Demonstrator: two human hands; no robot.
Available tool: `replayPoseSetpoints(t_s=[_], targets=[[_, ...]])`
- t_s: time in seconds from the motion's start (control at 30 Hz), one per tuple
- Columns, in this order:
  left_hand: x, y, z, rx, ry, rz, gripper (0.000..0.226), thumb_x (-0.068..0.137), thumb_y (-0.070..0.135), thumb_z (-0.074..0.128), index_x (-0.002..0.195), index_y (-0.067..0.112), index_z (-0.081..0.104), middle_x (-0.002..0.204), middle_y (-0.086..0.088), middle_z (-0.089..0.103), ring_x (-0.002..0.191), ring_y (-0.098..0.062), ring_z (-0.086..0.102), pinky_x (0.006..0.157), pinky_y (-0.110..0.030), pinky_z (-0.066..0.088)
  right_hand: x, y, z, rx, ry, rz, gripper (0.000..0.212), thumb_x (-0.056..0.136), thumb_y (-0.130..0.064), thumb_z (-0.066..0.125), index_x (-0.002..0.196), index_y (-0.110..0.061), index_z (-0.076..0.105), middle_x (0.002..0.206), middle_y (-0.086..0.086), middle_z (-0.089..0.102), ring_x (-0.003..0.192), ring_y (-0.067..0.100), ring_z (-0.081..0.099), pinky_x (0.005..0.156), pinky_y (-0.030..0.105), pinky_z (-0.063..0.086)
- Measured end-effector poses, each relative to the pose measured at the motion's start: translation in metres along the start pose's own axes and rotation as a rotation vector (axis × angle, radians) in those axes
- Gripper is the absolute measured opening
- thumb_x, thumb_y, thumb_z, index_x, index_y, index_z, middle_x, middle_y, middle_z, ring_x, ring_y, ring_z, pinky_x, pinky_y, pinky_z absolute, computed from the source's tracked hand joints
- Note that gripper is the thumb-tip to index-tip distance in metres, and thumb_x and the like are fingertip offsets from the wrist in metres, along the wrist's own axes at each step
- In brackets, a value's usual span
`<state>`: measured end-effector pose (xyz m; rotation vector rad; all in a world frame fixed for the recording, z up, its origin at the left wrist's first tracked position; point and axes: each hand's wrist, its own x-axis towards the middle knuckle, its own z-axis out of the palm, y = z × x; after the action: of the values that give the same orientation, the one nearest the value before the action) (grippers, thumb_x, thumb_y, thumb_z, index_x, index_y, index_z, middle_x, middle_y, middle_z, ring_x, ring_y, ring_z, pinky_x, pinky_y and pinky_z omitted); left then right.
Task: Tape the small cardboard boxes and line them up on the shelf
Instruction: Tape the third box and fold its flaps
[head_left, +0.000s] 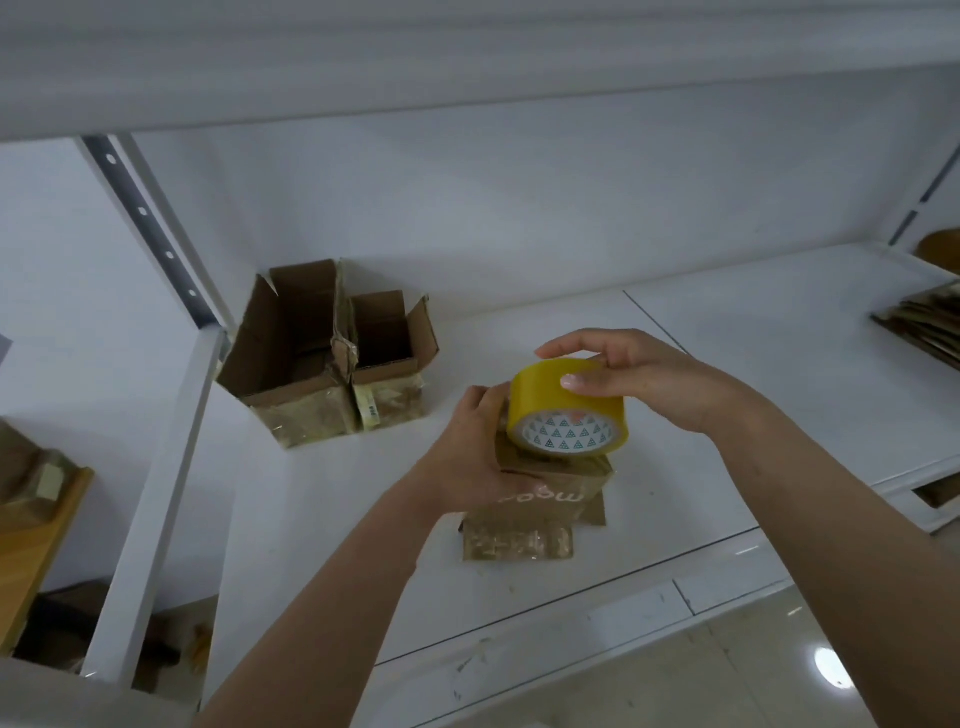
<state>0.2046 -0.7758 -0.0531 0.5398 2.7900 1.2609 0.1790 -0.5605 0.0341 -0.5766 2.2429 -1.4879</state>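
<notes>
We see a small cardboard box near the front of the white shelf; our left hand grips its side; our right hand's grip curls round a yellow tape roll atop it; two open boxes stand behind, left.

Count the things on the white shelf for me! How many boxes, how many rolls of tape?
Open cardboard boxes: 2, a bigger one and a smaller one, side by side at the back.
Cardboard box being held: 1.
Yellow tape rolls: 1.
Total: 4.
</notes>
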Motion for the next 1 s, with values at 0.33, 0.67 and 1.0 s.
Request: replayPoseSetpoints(t_s=[0.33, 0.67, 1.0], targets=[[-0.018, -0.019, -0.017, -0.152, -0.011, 0.003, 0.092, 0.05, 0.056, 0.085, 0.128, 0.044, 0.039, 0.129, 0.003, 0.039, 0.123, -0.006, 0.045, 0.106, -0.031, 0.042, 0.015, -0.002, 0.027, 0.178, 0.09, -0.102, 0.054, 0.076, -0.05, 0.068, 0.078, 0.003, 0.062, 0.072, 0.01, 0.056, 0.072, 0.025, 0.055, 0.075, 0.034, 0.043], [-0.014, -0.016, -0.017, -0.106, -0.113, 0.027, 0.084, 0.066, 0.035, 0.089, 0.134, 0.023, 0.039, 0.127, 0.005, 0.034, 0.115, -0.006, 0.048, 0.093, -0.02, 0.05, -0.004, -0.015, 0.007, -0.061, 0.275, -0.034, 0.044, 0.072, -0.051, 0.07, 0.046, -0.02, 0.054, 0.044, -0.007, 0.044, 0.04, 0.007, 0.041, 0.045, 0.014, 0.034], [-0.011, -0.016, -0.016, -0.117, -0.152, 0.052, 0.081, 0.069, 0.032, 0.088, 0.132, 0.025, 0.037, 0.126, 0.007, 0.033, 0.114, -0.007, 0.047, 0.087, -0.02, 0.053, -0.038, 0.024, -0.026, -0.492, 0.286, 0.363, 0.055, 0.071, -0.055, 0.077, 0.053, -0.009, 0.055, 0.041, 0.0, 0.042, 0.037, 0.008, 0.047, 0.052, 0.024, 0.039]])
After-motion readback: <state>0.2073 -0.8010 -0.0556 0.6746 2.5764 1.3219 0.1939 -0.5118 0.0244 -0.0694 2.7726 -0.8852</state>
